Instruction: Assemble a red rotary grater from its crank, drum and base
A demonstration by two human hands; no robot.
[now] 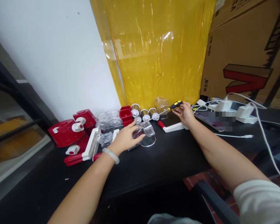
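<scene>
My right hand (185, 114) grips the end of a screwdriver (176, 105) with a black and yellow handle. Its long shaft slants down to the left, towards a clear plastic piece (148, 128). Around that piece are the thumb and fingers of my left hand (124, 137), which wears a pale bangle. A clear round base (148, 141) shows below it on the black table. Just behind stand several metal grater drums (145, 115) with white ends and a red square hopper (126, 115). Under my right wrist lies a white crank handle (175, 127) with a red grip.
Red housings (66, 133) with white knobs, more white cranks (91, 144) and clear cups (108, 119) crowd the left side. On the right are a phone (211, 120), white cables and power strips (245, 115). A yellow plastic curtain (158, 53) and a cardboard box (245, 46) stand behind.
</scene>
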